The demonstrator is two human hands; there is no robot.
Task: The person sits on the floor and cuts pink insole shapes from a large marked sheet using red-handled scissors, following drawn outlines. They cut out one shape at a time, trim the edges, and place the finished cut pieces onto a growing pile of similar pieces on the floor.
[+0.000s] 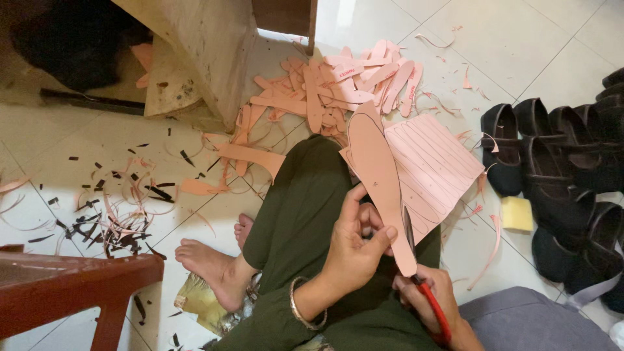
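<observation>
Head view: my left hand (pixel 354 250) pinches a pink sole-shaped card cutout (pixel 379 175) at centre; right hand (pixel 429 302), five o'clock, grips red-handled scissors (pixel 426 286). Best follow the outline closely, turning the card.

Pale tiled floor (pixel 533 39), glossy with light, reddish-brown stool (pixel 71 286) lower left, wooden furniture leg (pixel 208 45) above.

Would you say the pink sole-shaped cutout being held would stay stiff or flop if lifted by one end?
The pink sole-shaped cutout probably stays fairly stiff: it stands straight above the left hand, gripped only near its lower end. It is likely light, being a thin sheet that red-handled scissors cut.
</observation>
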